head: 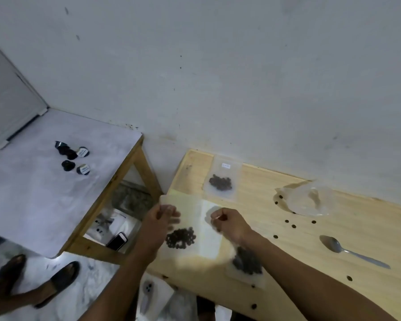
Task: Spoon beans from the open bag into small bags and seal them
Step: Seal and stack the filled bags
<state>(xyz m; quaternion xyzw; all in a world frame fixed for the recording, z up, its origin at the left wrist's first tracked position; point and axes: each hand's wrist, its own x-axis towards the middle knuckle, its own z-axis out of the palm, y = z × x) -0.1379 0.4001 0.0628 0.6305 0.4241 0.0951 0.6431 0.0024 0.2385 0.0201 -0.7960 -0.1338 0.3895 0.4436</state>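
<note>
I hold a small clear bag (190, 218) with dark beans (180, 237) upright over the wooden table (287, 251). My left hand (159, 220) pinches its top left part, and my right hand (227, 220) pinches the top right edge. Another small bag of beans (222, 179) lies flat near the wall. A third one (247, 262) lies under my right forearm. The crumpled open clear bag (308, 201) sits at the back right, nearly without beans. A metal spoon (352, 251) lies on the table to the right.
Loose beans (293, 226) are scattered over the table. To the left stands a white-topped table (33, 193) with several dark capsules (71, 157). A phone (117, 240) lies on its lower shelf. Another person's feet in dark shoes (60, 281) stand at the lower left.
</note>
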